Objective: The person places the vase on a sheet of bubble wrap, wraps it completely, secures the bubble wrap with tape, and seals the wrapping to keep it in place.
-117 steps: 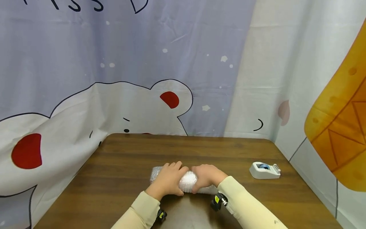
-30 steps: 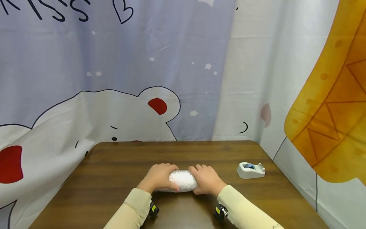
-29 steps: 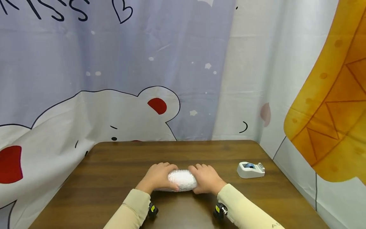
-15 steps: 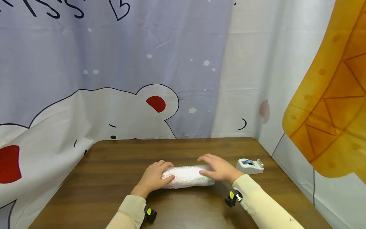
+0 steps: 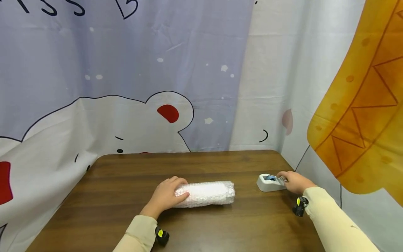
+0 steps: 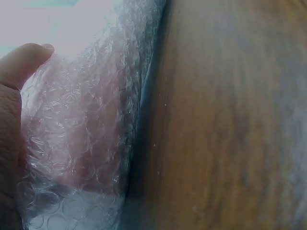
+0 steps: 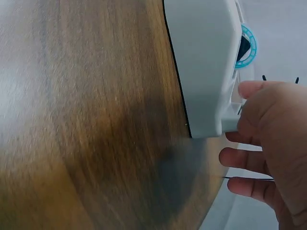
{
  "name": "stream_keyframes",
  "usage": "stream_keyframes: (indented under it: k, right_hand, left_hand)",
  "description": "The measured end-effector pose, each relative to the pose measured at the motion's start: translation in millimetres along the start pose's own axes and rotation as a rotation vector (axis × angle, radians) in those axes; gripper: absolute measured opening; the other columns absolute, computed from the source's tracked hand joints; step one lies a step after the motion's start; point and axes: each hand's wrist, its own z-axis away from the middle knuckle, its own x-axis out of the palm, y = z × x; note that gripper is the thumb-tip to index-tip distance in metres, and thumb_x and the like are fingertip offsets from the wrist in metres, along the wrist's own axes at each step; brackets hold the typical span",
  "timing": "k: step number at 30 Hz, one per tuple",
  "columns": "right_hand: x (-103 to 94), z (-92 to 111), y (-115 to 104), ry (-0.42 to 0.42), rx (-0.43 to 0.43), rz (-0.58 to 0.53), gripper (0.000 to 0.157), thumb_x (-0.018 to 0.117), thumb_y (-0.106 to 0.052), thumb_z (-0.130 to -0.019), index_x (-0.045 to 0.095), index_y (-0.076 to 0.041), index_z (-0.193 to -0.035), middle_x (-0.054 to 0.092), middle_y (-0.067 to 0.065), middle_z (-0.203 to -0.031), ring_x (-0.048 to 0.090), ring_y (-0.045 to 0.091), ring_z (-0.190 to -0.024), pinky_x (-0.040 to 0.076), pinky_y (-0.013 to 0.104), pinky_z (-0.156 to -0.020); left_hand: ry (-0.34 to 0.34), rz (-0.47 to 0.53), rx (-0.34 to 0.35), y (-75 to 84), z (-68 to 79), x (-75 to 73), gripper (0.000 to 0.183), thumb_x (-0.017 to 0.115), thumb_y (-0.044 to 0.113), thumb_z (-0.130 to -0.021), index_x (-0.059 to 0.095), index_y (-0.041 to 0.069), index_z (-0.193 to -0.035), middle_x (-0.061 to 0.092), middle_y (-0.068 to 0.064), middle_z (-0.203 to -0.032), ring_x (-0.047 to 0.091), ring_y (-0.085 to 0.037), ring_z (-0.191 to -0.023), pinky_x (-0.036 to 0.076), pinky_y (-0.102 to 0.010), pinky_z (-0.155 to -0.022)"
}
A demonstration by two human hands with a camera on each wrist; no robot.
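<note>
A bubble-wrapped roll (image 5: 207, 193) lies sideways across the middle of the wooden table. My left hand (image 5: 166, 193) grips its left end, thumb on the near side and fingers over the far side. In the left wrist view the thumb presses on the clear bubble wrap (image 6: 91, 105), and something pinkish shows through it. To the right stands a white tape dispenser (image 5: 267, 184) with a blue-cored tape roll (image 7: 249, 46). My right hand (image 5: 294, 181) is at its cutter end, with thumb and forefinger pinching the tape there and the other fingers loosely bent.
The brown wooden table (image 5: 141, 168) has rounded far corners. A printed curtain (image 5: 189, 52) hangs right behind it and along the right side. Each wrist carries a small black camera (image 5: 162, 237).
My right hand has let go of the bubble-wrapped roll and moved right to the tape dispenser. The left hand stays on the roll's left end, and more of the roll shows.
</note>
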Motion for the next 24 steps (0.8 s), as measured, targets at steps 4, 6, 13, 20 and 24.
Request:
stream_keyframes:
  k: [4, 6, 13, 20, 24]
  right_hand:
    - [2.1, -4, -2, -0.011, 0.017, 0.005, 0.044, 0.049, 0.000, -0.079, 0.056, -0.015, -0.121, 0.056, 0.017, -0.114, 0.054, 0.031, -0.099, 0.042, 0.050, -0.079]
    - [1.6, -6, -3, -0.024, 0.035, 0.016, 0.044, 0.048, 0.003, -0.077, 0.058, -0.014, -0.117, 0.057, 0.017, -0.111, 0.054, 0.030, -0.096, 0.042, 0.049, -0.077]
    - [-5.5, -7, -5, -0.017, 0.085, 0.055, 0.026, 0.055, 0.002, -0.076, 0.056, -0.015, -0.094, 0.059, 0.004, -0.087, 0.051, 0.021, -0.070, 0.041, 0.037, -0.057]
    - [-12.8, -8, -4, 0.021, 0.057, 0.064, 0.016, 0.059, -0.006, -0.078, 0.046, -0.015, -0.083, 0.047, 0.000, -0.069, 0.046, 0.019, -0.063, 0.034, 0.034, -0.053]
    - [-13.2, -10, -5, 0.001, 0.094, -0.014, 0.019, 0.058, -0.028, -0.084, 0.044, -0.015, -0.079, 0.043, 0.000, -0.066, 0.044, 0.017, -0.061, 0.030, 0.032, -0.051]
  left_hand:
    - [0.004, 0.002, 0.003, -0.1, 0.0, -2.7, 0.040, 0.054, 0.061, -0.080, 0.058, 0.033, -0.108, 0.053, 0.017, -0.100, 0.054, -0.013, -0.090, 0.044, -0.041, -0.079]
    - [0.008, 0.003, 0.010, 0.2, -0.6, -3.4, 0.040, 0.055, 0.060, -0.080, 0.058, 0.033, -0.108, 0.053, 0.017, -0.100, 0.054, -0.013, -0.090, 0.044, -0.040, -0.079]
    - [0.010, 0.000, 0.013, 0.2, -1.2, -1.9, 0.039, 0.055, 0.061, -0.080, 0.058, 0.033, -0.107, 0.053, 0.018, -0.099, 0.054, -0.012, -0.091, 0.044, -0.039, -0.080]
    - [0.023, 0.004, 0.012, -0.8, -0.6, -0.4, 0.038, 0.055, 0.061, -0.079, 0.058, 0.035, -0.106, 0.053, 0.018, -0.099, 0.054, -0.011, -0.090, 0.044, -0.039, -0.080]
    - [0.019, 0.014, 0.010, -1.0, 0.8, 0.3, 0.037, 0.055, 0.061, -0.079, 0.058, 0.034, -0.105, 0.053, 0.019, -0.097, 0.053, -0.011, -0.089, 0.044, -0.038, -0.079]
